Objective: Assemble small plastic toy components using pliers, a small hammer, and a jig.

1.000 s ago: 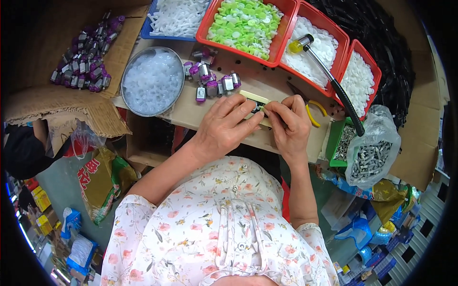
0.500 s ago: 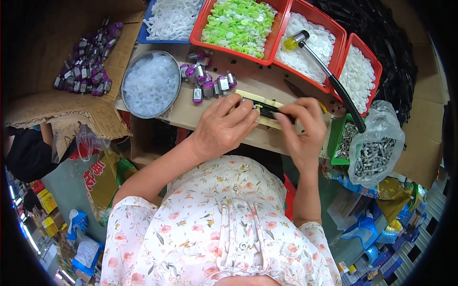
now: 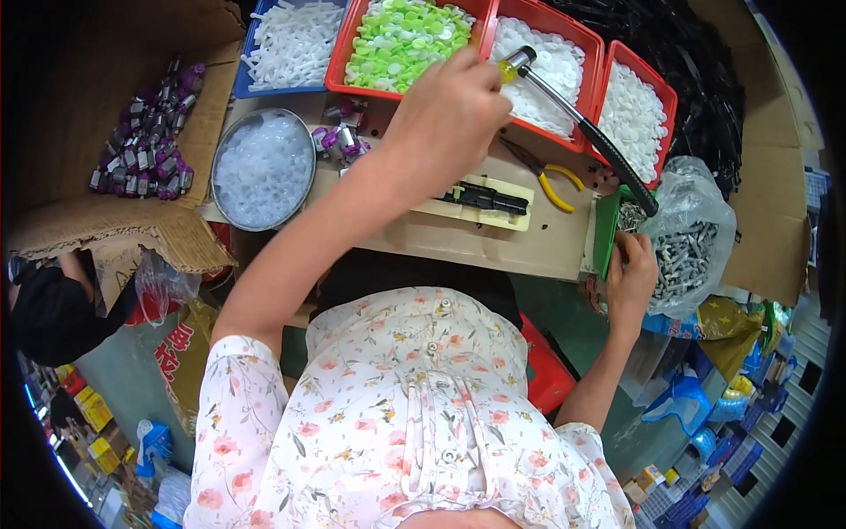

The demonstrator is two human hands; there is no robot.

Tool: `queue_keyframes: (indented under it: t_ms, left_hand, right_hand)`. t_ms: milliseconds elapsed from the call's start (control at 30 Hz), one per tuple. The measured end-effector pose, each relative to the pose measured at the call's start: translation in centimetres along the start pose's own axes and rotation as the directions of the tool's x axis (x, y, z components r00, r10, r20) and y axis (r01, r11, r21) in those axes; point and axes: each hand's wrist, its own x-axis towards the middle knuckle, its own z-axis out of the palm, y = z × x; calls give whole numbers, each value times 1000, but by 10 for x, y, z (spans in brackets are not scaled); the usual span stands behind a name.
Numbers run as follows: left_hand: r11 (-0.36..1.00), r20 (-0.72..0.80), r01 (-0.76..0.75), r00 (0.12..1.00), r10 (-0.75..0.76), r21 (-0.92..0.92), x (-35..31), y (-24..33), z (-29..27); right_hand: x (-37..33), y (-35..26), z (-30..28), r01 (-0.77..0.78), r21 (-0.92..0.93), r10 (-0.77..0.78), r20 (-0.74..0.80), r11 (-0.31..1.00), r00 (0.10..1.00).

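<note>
My left hand [image 3: 458,110] reaches over the front of the red tray of green and white round plastic pieces [image 3: 407,40]. Its fingers are curled in, beside the yellow end of a black-handled metal rod [image 3: 586,128]; whatever they hold is hidden. At the right, my right hand [image 3: 633,269] has bent fingers drawn together at the edge of a green box [image 3: 605,231] with small metal parts; I cannot make out anything in them. Between the hands, a black elongated part [image 3: 489,199] lies in a cream-coloured holder [image 3: 511,218], partly covered by my left forearm.
Yellow-handled pliers [image 3: 557,185] lie behind the holder. Small purple-and-silver motors [image 3: 342,141] sit near a round metal bowl [image 3: 216,172] of translucent pieces. Red trays of white pieces [image 3: 538,75] stand at the back. A clear bag of metal parts [image 3: 692,251] stands right.
Both hands have left the black part in the holder. My left hand has moved up to the trays, my right hand rightward to the green box. The view has shifted slightly.
</note>
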Motion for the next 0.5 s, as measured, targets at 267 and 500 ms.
queue_keyframes:
  t_ms: [267,500]
  left_hand:
    - [977,191,-189,967,167,104,47,-25,43]
    - [969,247,-206,954,169,134,49,-20,45]
  right_hand:
    - [3,7,-3,-4,92,10,-59,996,998]
    - [-1,4,-5,-44,244,92,-189,969,978]
